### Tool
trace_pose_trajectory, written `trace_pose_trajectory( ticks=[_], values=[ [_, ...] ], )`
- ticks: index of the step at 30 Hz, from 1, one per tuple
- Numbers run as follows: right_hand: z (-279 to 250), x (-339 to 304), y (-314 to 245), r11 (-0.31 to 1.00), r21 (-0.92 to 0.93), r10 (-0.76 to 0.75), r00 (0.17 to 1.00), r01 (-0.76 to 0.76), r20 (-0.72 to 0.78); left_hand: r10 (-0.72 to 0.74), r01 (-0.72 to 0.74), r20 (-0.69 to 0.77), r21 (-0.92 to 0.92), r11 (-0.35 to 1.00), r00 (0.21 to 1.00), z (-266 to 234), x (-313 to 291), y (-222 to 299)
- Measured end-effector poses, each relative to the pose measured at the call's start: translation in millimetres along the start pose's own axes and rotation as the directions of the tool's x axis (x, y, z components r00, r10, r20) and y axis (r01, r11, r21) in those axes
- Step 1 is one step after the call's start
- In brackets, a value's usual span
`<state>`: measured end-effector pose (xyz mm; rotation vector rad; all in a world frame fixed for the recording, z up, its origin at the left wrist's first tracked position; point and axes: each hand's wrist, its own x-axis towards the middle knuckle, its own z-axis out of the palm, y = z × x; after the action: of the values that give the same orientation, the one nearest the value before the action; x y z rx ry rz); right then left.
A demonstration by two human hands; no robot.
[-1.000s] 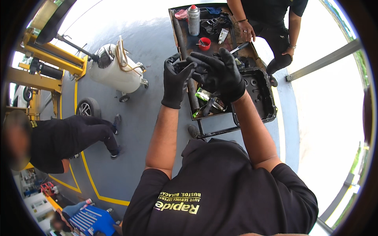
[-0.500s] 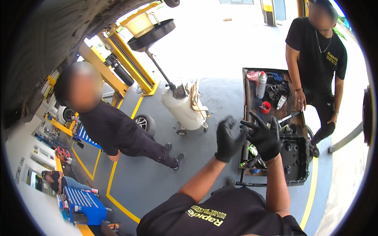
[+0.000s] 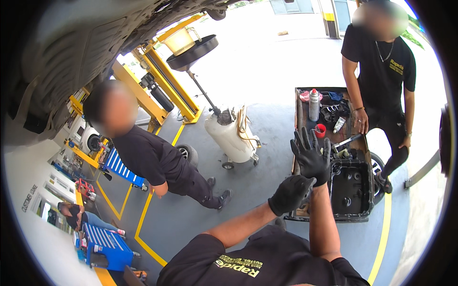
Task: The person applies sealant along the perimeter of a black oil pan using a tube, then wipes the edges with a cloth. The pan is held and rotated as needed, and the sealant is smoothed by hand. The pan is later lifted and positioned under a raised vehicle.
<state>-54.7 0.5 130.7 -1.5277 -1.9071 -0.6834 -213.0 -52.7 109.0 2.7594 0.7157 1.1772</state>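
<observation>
Both of my hands wear black gloves. My left hand (image 3: 290,194) is closed at my right wrist, its fingers pinching the cuff of the right glove (image 3: 315,177). My right hand (image 3: 311,157) is raised with its fingers spread, holding nothing. Beyond and beneath the hands is a worn work cart (image 3: 299,114). On its near right part lies a black oil pan (image 3: 351,190), its hollow side up. A spray can (image 3: 314,105), a red cup (image 3: 320,129), a white tube (image 3: 339,125) and a tool with a metal shaft (image 3: 349,140) lie farther back.
A person (image 3: 381,71) stands at the cart's right with one hand on its edge. Another person (image 3: 152,157) stands at left. A white wheeled oil drainer (image 3: 231,136), a wheel (image 3: 187,153), yellow lift posts (image 3: 169,81) and blue tool carts (image 3: 106,245) stand around. A raised vehicle (image 3: 71,52) hangs overhead.
My left hand has moved from beside my right hand down to its wrist and closed on the glove cuff. My right hand's fingers have spread upward. The view has shifted slightly.
</observation>
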Motion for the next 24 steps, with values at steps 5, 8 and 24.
trace_pose_trajectory(
  ticks=[5, 8, 24],
  values=[
    [36, -11, 24, 0.738, -0.661, 0.107, 0.945, 0.133, 0.309, -0.197, 0.221, 0.111, -0.271, 0.937, 0.974, 5, 27, 1],
    [48, 10, 34, -0.602, -0.257, 0.366, 0.548, 0.756, 0.752, -0.103, 0.25, 0.315, -0.473, 0.845, 0.943, 17, 18, -22],
    [304, 112, 15, -0.494, 0.81, 0.815, 0.492, 0.317, 0.304, -0.135, 0.132, 0.02, -0.372, 0.919, 0.991, 56, 45, -306]
  ],
)
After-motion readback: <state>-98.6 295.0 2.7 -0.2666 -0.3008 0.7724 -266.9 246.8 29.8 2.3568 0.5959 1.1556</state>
